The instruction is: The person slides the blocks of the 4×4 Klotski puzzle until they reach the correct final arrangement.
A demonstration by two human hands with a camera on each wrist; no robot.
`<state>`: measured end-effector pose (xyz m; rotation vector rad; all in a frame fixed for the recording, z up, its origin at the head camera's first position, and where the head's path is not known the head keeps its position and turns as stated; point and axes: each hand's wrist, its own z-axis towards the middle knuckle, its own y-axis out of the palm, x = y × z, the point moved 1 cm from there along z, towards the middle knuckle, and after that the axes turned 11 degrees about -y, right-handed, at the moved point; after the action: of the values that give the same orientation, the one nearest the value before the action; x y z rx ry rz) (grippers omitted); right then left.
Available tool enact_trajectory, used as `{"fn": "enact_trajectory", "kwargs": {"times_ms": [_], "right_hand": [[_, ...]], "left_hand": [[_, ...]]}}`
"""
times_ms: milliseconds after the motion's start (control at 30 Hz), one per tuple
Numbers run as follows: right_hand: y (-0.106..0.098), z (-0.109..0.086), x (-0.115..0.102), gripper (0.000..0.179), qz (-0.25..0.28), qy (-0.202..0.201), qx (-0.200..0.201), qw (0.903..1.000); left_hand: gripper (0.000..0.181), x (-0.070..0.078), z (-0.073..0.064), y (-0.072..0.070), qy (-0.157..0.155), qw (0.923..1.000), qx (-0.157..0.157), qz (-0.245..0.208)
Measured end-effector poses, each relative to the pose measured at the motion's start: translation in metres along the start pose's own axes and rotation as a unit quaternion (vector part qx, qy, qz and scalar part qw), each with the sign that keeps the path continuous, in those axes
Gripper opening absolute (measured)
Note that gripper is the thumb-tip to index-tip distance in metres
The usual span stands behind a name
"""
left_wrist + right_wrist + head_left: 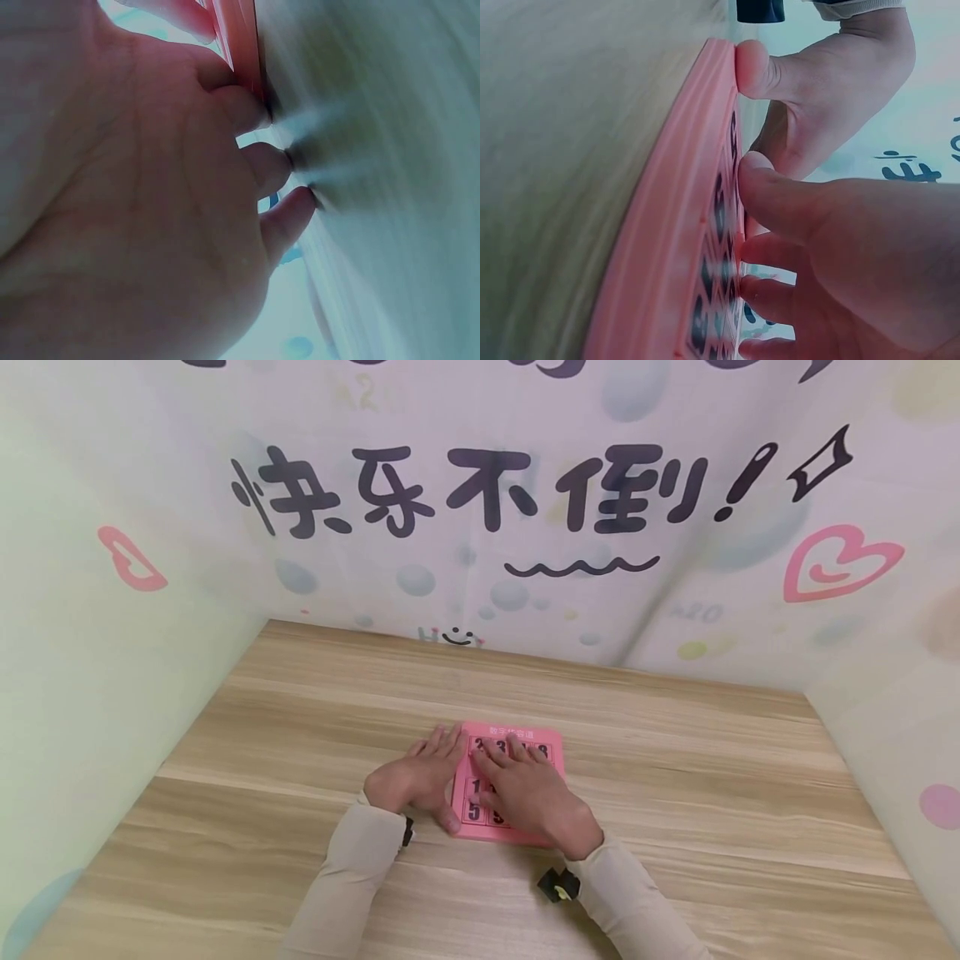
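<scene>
The pink number board (pixel 495 833) lies flat on the counter (pixel 720 793), directly beneath the right grip (pixel 528 789), whose fingers spread across the tiles (pixel 475 787). The left grip (pixel 423 777), thumb apart from fingers, flanks its left edge. The near-square outline shows no clear long axis; numerals are black.

Counter (pixel 697 777): pale wood grain
Backdrop (pixel 465 410): white printed cloth behind the counter
Lettering (pixel 491 493): dark Chinese characters (a wavy line (pixel 581 567) sits beneath)
Heart (pixel 831 573): pink, right of the lettering
</scene>
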<state>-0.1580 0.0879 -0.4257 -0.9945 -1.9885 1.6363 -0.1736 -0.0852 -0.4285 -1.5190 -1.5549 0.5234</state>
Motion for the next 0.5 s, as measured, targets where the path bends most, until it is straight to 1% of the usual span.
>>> {"fn": "enact_trajectory", "kwargs": {"times_ms": [233, 500], "right_hand": [[-0.004, -0.004, -0.002, 0.067, 0.007, -0.015, 0.001, 0.9999], [-0.020, -0.022, -0.011, 0.058, 0.025, -0.039, -0.034, 0.9984]], "left_hand": [[0.133, 0.000, 0.000, 0.000, 0.001, 1.0000, -0.002, -0.003], [0.135, 0.000, -0.001, 0.000, 0.000, 1.0000, -0.003, -0.009]]}}
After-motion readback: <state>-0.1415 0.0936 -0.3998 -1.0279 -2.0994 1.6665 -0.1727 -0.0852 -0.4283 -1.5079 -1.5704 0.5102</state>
